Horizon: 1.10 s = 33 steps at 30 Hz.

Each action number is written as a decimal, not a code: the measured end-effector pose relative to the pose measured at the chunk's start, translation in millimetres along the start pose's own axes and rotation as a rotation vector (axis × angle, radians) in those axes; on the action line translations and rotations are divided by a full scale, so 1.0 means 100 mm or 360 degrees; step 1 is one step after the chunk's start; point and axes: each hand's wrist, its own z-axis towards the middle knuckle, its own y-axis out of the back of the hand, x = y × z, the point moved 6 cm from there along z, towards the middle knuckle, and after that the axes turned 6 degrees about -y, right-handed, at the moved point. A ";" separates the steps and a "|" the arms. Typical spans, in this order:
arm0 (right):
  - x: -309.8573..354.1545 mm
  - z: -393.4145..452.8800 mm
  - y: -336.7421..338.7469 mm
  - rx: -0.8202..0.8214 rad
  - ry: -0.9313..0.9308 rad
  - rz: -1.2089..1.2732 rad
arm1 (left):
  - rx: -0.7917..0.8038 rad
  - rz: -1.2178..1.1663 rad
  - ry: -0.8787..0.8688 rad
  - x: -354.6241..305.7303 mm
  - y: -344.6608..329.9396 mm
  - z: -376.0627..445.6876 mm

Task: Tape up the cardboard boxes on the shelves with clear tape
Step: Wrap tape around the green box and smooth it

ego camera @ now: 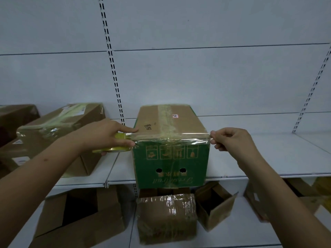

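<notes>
Green-fronted cardboard box point(171, 149) on the middle shelf point(268, 154), brown top already crossed lengthwise by an older strip. Head view, the only one: clear tape point(170, 136) stretched taut along the front top edge, corner to corner. Left hand point(107, 135) curled round the tape roll point(116, 143) at the left corner, forefinger out flat on the box top, likely pinning the strip down there. Right hand point(231, 140) pinching the free tape end just past the right corner, seemingly keeping tension so the strip lands flat and unwrinkled. Next, at a guess: wrapping that end round the side and pressing down. Wrapped boxes point(59, 126) to the left, another taped box point(166, 217) on the lower shelf, an open carton point(213, 206) beside it not yet sealed
</notes>
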 end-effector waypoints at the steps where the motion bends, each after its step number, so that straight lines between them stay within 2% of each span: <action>1: -0.01 0.00 0.00 0.0019 -0.0031 0.0028 | -0.0008 -0.0012 -0.0012 0.01 -0.01 0.01; 7: -0.01 0.06 0.00 0.0026 -0.0183 0.0040 | -0.0066 -0.0069 -0.0015 0.05 -0.07 0.05; 11: -0.01 0.08 0.00 -0.0035 -0.0156 -0.0127 | -0.0089 0.0092 0.0015 0.02 0.01 0.06; 15: 0.00 0.13 0.03 0.0084 -0.0267 -0.0128 | -0.0120 0.0022 0.0017 -0.01 -0.06 0.04; 16: -0.02 0.17 0.06 0.0077 -0.0280 -0.0253 | -0.0145 -0.0035 0.0008 0.00 -0.09 0.03; 18: -0.14 0.21 0.07 0.0048 -0.0325 -0.0888 | -0.0195 -0.0098 0.0007 0.02 -0.13 0.01; 19: -0.25 0.21 0.03 0.0080 -0.0349 -0.1080 | -0.0213 -0.0087 0.0002 0.03 -0.14 0.02; 20: -0.39 0.21 -0.03 0.0134 -0.0384 -0.1058 | -0.0220 -0.0062 -0.0006 0.04 -0.16 0.03; 21: -0.50 0.21 -0.07 0.0140 -0.0405 -0.0868 | -0.0222 -0.0032 -0.0021 0.04 -0.18 0.06; 22: -0.53 0.21 -0.04 0.0027 -0.0347 -0.0663 | -0.0224 -0.0016 -0.0035 0.04 -0.20 0.07; 23: -0.48 0.19 0.06 -0.0214 -0.0188 -0.0531 | -0.0228 -0.0025 -0.0050 0.02 -0.22 0.08; 25: -0.26 0.11 0.33 -0.0731 0.0269 -0.0506 | -0.0227 -0.0061 -0.0077 -0.06 -0.24 0.13; 27: 0.00 -0.05 0.37 -0.0909 0.0783 -0.0610 | -0.0245 -0.0110 -0.0074 -0.13 -0.25 0.18; 30: 0.15 -0.16 0.02 -0.0622 0.1520 -0.1115 | -0.0259 -0.0214 -0.0111 -0.12 -0.30 0.24; 31: 0.08 -0.12 -0.09 -0.0501 0.1601 -0.1234 | -0.0263 -0.0264 -0.0133 -0.12 -0.31 0.25; 33: -0.13 -0.02 -0.23 -0.0333 0.1531 -0.1182 | -0.0287 -0.0314 -0.0158 -0.11 -0.31 0.27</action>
